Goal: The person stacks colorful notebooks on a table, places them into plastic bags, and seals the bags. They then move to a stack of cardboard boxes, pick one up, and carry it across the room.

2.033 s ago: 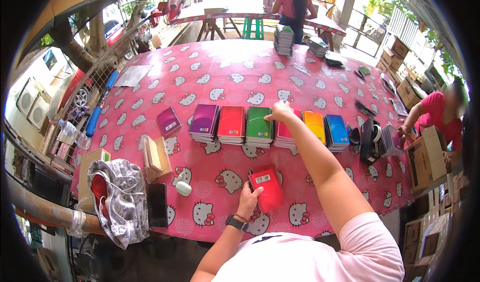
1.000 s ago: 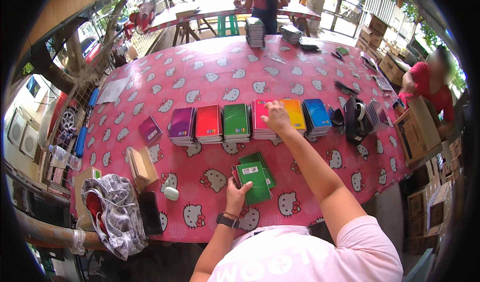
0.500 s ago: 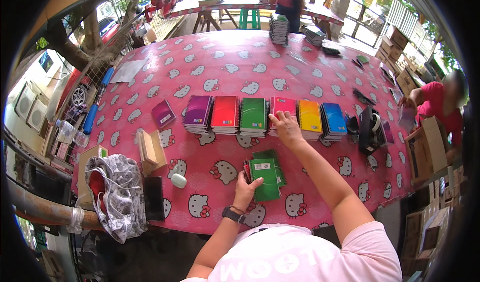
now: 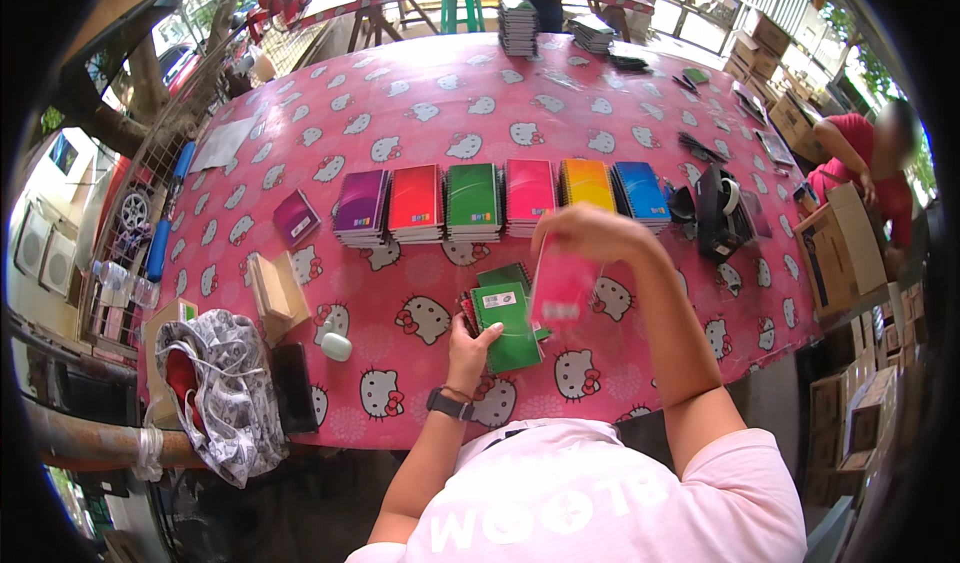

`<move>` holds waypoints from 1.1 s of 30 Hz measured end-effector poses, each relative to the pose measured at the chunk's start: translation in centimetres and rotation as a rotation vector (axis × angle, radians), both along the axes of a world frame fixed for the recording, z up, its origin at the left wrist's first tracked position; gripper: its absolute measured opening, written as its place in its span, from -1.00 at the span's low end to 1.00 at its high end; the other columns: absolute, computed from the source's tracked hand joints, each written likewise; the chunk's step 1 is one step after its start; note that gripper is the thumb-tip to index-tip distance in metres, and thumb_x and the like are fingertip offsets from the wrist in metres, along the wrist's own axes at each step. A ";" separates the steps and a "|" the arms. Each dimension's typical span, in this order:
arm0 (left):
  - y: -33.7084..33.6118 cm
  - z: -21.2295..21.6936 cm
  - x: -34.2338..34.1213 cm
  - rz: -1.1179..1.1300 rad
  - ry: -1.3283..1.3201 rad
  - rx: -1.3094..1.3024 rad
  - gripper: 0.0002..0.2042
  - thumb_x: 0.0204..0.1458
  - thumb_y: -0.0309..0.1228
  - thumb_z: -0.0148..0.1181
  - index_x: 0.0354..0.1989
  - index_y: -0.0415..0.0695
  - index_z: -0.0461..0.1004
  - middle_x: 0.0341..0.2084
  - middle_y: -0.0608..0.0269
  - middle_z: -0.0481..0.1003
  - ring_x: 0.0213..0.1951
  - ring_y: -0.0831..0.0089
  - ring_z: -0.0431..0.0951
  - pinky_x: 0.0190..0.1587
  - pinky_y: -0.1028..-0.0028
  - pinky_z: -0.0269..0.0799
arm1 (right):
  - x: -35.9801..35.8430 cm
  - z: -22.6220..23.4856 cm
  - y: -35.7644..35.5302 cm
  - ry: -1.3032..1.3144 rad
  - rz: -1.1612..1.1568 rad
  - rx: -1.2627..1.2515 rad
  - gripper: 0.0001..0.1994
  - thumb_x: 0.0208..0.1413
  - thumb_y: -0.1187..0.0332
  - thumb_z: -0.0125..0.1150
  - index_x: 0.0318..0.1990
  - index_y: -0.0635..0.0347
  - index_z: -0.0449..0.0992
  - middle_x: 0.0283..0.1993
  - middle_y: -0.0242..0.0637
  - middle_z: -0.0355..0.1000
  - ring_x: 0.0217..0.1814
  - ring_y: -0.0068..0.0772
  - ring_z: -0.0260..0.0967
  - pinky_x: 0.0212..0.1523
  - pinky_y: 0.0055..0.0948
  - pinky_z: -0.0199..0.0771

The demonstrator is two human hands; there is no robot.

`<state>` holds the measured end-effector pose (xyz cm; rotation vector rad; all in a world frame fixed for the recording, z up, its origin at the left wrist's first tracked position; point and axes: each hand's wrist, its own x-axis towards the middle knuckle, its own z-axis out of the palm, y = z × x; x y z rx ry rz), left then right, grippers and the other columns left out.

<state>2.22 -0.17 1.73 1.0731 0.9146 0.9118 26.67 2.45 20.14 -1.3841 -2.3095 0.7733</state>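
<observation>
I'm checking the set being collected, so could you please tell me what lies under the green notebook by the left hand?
Under the green notebook a red edge shows, seemingly another notebook. How many lie beneath is covered.

Six notebook stacks (image 4: 500,201) line the table (image 4: 420,93) side by side; nearer the person, a small notebook pile (image 4: 508,323) lies under the left hand (image 4: 470,348), a tape dispenser (image 4: 722,213) right of the row.

one head-worn fisheye view looks steeply down and forward over the near table (image 4: 420,113) edge, far side receding
</observation>
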 end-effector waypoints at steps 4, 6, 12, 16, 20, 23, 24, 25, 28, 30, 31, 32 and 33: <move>0.7 -0.2 -0.1 0.011 -0.127 -0.194 -0.47 -0.14 -0.34 0.35 -0.06 -0.32 0.24 -0.22 0.12 0.43 -0.21 0.45 0.45 -0.13 0.50 0.37 | -5.0 -7.2 -0.1 0.094 -0.074 -0.270 -0.74 -0.12 0.49 0.24 -0.19 0.19 0.48 -0.22 -0.18 0.47 -0.14 -0.26 0.41 -0.10 -0.38 0.38; 0.3 1.3 0.0 -0.039 0.005 -0.081 -0.48 -0.12 -0.32 0.34 -0.05 -0.28 0.22 -0.25 0.20 0.41 -0.23 0.50 0.44 -0.17 0.53 0.38 | -6.1 -11.5 -0.2 0.054 -0.153 0.041 -0.67 -0.18 0.44 0.31 -0.16 0.13 0.49 -0.15 -0.20 0.43 0.01 -0.20 0.31 0.02 -0.30 0.32; -0.1 0.9 0.2 0.005 0.096 0.024 -0.42 -0.23 -0.35 0.40 -0.07 -0.33 0.24 -0.22 0.09 0.45 -0.21 0.41 0.46 -0.11 0.46 0.37 | 0.1 -10.0 1.2 0.148 -0.930 0.514 -0.71 -0.09 0.34 0.27 -0.18 0.21 0.44 -0.21 -0.12 0.45 -0.16 -0.12 0.37 -0.07 -0.23 0.35; -0.4 1.0 0.3 0.011 0.058 0.028 -0.42 -0.23 -0.37 0.39 -0.06 -0.34 0.24 -0.21 0.07 0.44 -0.19 0.39 0.46 -0.08 0.46 0.36 | 6.5 -9.4 0.4 -0.234 -1.381 0.169 -0.58 -0.03 0.20 0.25 -0.06 0.21 0.35 -0.11 -0.10 0.41 -0.07 -0.09 0.33 -0.03 -0.19 0.33; -0.3 1.3 0.4 0.016 0.061 0.002 -0.42 -0.22 -0.36 0.39 -0.05 -0.34 0.24 -0.20 0.06 0.44 -0.17 0.39 0.45 -0.07 0.46 0.35 | 6.4 -9.6 0.1 -0.293 -1.386 0.202 -0.50 -0.09 0.24 0.32 -0.02 0.27 0.32 -0.07 -0.07 0.38 -0.03 -0.08 0.33 0.00 -0.17 0.32; -0.1 0.7 0.4 0.003 0.053 0.035 -0.41 -0.22 -0.35 0.40 -0.05 -0.34 0.23 -0.19 0.07 0.43 -0.17 0.40 0.45 -0.07 0.46 0.36 | 5.8 -9.1 0.4 0.165 -1.339 0.460 -0.47 -0.14 0.32 0.36 0.01 0.28 0.31 -0.11 -0.13 0.39 -0.05 -0.17 0.34 -0.03 -0.21 0.35; 0.0 0.6 0.3 -0.010 0.024 0.022 -0.41 -0.22 -0.35 0.40 -0.05 -0.34 0.23 -0.18 0.08 0.43 -0.17 0.40 0.45 -0.07 0.46 0.36 | 5.2 -9.0 -0.3 0.328 -1.258 0.493 -0.57 -0.13 0.47 0.31 -0.04 0.26 0.36 -0.21 -0.23 0.41 -0.14 -0.29 0.37 -0.14 -0.36 0.40; 0.1 0.7 0.2 -0.016 -0.004 0.007 -0.41 -0.21 -0.36 0.40 -0.05 -0.33 0.23 -0.18 0.08 0.43 -0.17 0.41 0.45 -0.07 0.47 0.36 | 3.7 -7.7 -1.0 0.412 -1.156 0.467 -0.62 -0.11 0.51 0.28 -0.08 0.25 0.39 -0.23 -0.25 0.40 -0.16 -0.31 0.37 -0.18 -0.40 0.40; 0.2 1.7 -0.3 -0.083 -0.058 -0.068 -0.44 -0.18 -0.35 0.38 -0.04 -0.32 0.23 -0.18 0.10 0.42 -0.17 0.42 0.45 -0.07 0.48 0.36 | -0.1 -5.5 -3.8 0.629 -0.801 0.437 -0.73 -0.10 0.63 0.19 -0.19 0.22 0.45 -0.29 -0.28 0.38 -0.24 -0.37 0.37 -0.27 -0.50 0.40; 0.4 2.0 -0.4 -0.125 -0.140 -0.164 -0.51 -0.06 -0.29 0.28 -0.03 -0.28 0.23 -0.19 0.14 0.42 -0.16 0.43 0.45 -0.05 0.47 0.37 | -1.9 -7.8 -4.6 0.550 -0.555 0.539 -0.70 -0.19 0.69 0.17 -0.24 0.20 0.48 -0.25 -0.29 0.39 -0.23 -0.39 0.37 -0.25 -0.52 0.39; 1.2 0.5 -0.4 -0.102 -0.420 -0.402 -0.54 0.03 -0.25 0.16 0.01 -0.25 0.20 -0.16 0.13 0.41 -0.14 0.42 0.45 -0.06 0.44 0.38 | -2.4 -10.3 -4.6 0.401 -0.462 0.621 -0.67 -0.26 0.70 0.18 -0.25 0.18 0.49 -0.19 -0.30 0.40 -0.21 -0.40 0.37 -0.19 -0.52 0.38; 1.1 2.3 -0.6 -0.143 -0.519 -0.514 -0.54 0.05 -0.24 0.13 0.03 -0.25 0.19 -0.15 0.12 0.40 -0.13 0.41 0.44 -0.06 0.42 0.38 | -3.1 -12.0 -5.1 0.223 -0.368 0.652 -0.68 -0.26 0.70 0.16 -0.28 0.15 0.51 -0.19 -0.31 0.40 -0.13 -0.33 0.35 -0.11 -0.46 0.37; 1.1 4.6 -1.1 -0.178 -0.618 -0.618 -0.54 0.07 -0.24 0.09 0.04 -0.25 0.17 -0.14 0.12 0.39 -0.12 0.40 0.44 -0.06 0.41 0.39 | -3.7 -13.0 -5.6 0.048 -0.265 0.683 -0.69 -0.27 0.71 0.13 -0.32 0.12 0.52 -0.19 -0.32 0.41 -0.05 -0.25 0.32 -0.04 -0.40 0.36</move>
